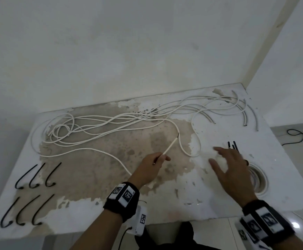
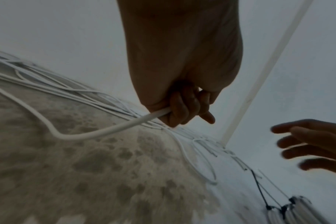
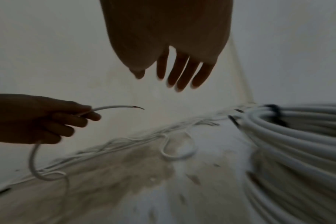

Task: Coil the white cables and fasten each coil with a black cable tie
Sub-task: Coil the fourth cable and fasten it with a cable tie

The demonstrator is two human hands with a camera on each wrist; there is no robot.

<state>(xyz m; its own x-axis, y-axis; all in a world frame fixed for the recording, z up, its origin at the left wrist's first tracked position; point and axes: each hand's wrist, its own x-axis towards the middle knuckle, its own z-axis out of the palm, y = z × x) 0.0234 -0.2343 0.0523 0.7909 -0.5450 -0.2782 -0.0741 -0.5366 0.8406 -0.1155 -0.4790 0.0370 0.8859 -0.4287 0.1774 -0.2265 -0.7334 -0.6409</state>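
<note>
My left hand (image 1: 157,159) pinches a white cable (image 1: 170,147) near its bare end, lifted off the worn table (image 1: 93,177); the same grip shows in the left wrist view on the white cable (image 2: 125,125) and from the side as the left hand (image 3: 48,119). Loose white cables (image 1: 96,127) sprawl across the far half. My right hand (image 1: 226,165) hovers open, fingers spread, above the table, holding nothing; its fingers (image 3: 182,71) hang straight. A finished white coil (image 1: 260,179) with black ties (image 3: 274,112) lies under the right wrist. Black cable ties (image 1: 37,175) lie at the near left.
More black ties (image 1: 231,146) lie just beyond my right fingers. Short cable ends (image 1: 244,114) curve at the far right corner. Walls close the back and right sides. A black cord (image 1: 298,137) lies on the floor beyond the table's right edge.
</note>
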